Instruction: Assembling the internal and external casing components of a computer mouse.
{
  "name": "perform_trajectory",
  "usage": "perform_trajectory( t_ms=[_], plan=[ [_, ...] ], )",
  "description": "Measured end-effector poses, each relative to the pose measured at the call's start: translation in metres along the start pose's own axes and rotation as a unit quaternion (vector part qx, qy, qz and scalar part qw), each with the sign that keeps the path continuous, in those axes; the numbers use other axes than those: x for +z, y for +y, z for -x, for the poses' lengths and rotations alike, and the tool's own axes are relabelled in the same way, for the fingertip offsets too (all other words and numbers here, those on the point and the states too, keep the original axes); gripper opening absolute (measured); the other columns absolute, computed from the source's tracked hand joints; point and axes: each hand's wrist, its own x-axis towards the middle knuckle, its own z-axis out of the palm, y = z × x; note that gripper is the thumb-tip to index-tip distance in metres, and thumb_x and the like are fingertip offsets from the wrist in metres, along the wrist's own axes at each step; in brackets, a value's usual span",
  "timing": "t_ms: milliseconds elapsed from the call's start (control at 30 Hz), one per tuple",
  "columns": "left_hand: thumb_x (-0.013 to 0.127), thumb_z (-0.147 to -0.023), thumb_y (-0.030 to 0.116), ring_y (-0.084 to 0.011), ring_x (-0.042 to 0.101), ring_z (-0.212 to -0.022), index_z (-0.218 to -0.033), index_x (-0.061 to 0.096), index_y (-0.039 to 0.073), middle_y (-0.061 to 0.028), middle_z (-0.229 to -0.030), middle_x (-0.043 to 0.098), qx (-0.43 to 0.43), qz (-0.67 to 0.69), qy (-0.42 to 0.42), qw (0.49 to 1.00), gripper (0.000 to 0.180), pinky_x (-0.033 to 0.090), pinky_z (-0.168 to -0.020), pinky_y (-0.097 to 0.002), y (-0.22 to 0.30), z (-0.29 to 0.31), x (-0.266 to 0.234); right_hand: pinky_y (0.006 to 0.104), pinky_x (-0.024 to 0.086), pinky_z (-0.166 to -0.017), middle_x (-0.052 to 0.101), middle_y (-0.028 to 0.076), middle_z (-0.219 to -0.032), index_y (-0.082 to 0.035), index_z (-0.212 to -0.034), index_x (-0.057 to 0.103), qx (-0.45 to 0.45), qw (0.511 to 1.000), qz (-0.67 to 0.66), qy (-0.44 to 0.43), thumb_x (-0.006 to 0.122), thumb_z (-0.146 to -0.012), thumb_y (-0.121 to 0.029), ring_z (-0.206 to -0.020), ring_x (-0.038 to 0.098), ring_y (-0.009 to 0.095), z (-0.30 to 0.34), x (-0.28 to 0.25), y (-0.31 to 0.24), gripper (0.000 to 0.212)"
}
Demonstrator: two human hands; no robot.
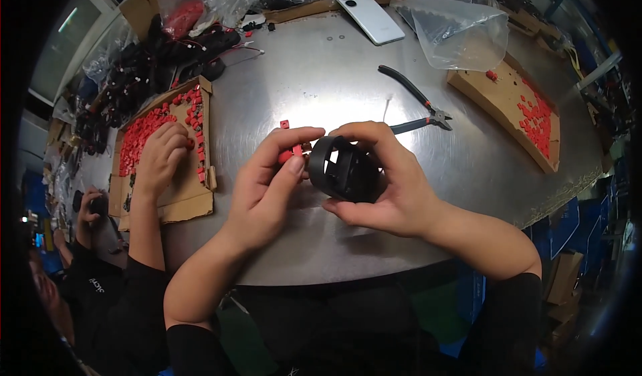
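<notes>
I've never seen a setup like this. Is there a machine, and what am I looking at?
No machine: these are a person's bare hands, seen from above by a wide camera worn on their head, so straight edges look bent. The left hand holds a small red piece; the right hand grips a round black part. On the metal table lie a white phone, pliers, and cardboard trays of red pieces at left and right. A co-worker's hand is at the left tray.

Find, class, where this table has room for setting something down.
Mostly bare: the table between the left cardboard tray and the pliers, beyond the left hand. Bare: its stretch between the right hand and the right cardboard tray. Crowded: the back edge, with the white phone and plastic bag, and the far left, with black parts.
</notes>
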Motion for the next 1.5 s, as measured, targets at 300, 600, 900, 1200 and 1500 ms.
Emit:
perform_trajectory(
  t_ms=[300, 600, 900, 1200, 1500],
  plan=[
    [0.069, -0.096, 0.000, -0.0185, 0.064, -0.121, -0.130, 0.053, -0.001, -0.0125, -0.126, 0.067, 0.028, 0.053, -0.015, 0.998, 0.038, 0.049, -0.106, -0.0345, -0.013, 0.006, -0.011, 0.0363, 0.054, -0.092, 0.063, 0.014, -0.121, -0.005, -0.138, 0.058, -0.114, 0.983, 0.135, 0.040, 0.092, -0.071, -0.017, -0.108, 0.066, 0.029, -0.005, -0.009, -0.005, 0.076],
    [0.073, -0.095, 0.001, -0.0137, 0.066, -0.108, -0.122, 0.055, 0.002, -0.0079, -0.116, 0.068, 0.047, 0.013, 0.005, 0.999, 0.033, 0.052, -0.098, -0.0295, -0.015, 0.004, -0.008, 0.0370, 0.055, -0.091, 0.061, 0.016, -0.122, -0.004, -0.138, 0.062, -0.143, 0.977, 0.157, 0.037, 0.093, -0.070, -0.019, -0.108, 0.065, 0.029, -0.004, -0.009, -0.008, 0.075],
    [0.075, -0.094, 0.004, -0.0113, 0.066, -0.104, -0.120, 0.061, 0.000, -0.0057, -0.114, 0.069, 0.030, 0.035, -0.008, 0.999, 0.030, 0.054, -0.094, -0.0282, -0.011, 0.004, -0.008, 0.0360, 0.054, -0.092, 0.060, 0.014, -0.122, -0.004, -0.141, 0.062, -0.113, 0.983, 0.146, 0.014, 0.093, -0.071, -0.020, -0.108, 0.065, 0.028, -0.002, -0.007, -0.010, 0.078],
    [0.079, -0.093, 0.006, -0.0131, 0.068, -0.105, -0.121, 0.064, -0.001, -0.0065, -0.115, 0.071, 0.053, 0.081, -0.045, 0.994, 0.032, 0.056, -0.093, -0.0304, -0.019, 0.003, -0.015, 0.0353, 0.055, -0.087, 0.062, 0.014, -0.117, -0.004, -0.141, 0.062, -0.108, 0.984, 0.141, 0.007, 0.092, -0.070, -0.021, -0.102, 0.067, 0.027, -0.001, -0.006, -0.013, 0.079],
    [0.079, -0.094, 0.010, -0.0117, 0.068, -0.105, -0.123, 0.063, 0.000, -0.0059, -0.114, 0.071, -0.024, 0.121, 0.027, 0.992, 0.034, 0.056, -0.092, -0.0278, -0.017, 0.001, -0.006, 0.0343, 0.055, -0.086, 0.064, 0.014, -0.115, -0.003, -0.142, 0.061, -0.075, 0.988, 0.133, 0.014, 0.090, -0.074, -0.024, -0.099, 0.067, 0.026, -0.001, -0.006, -0.010, 0.077]
  ],
)
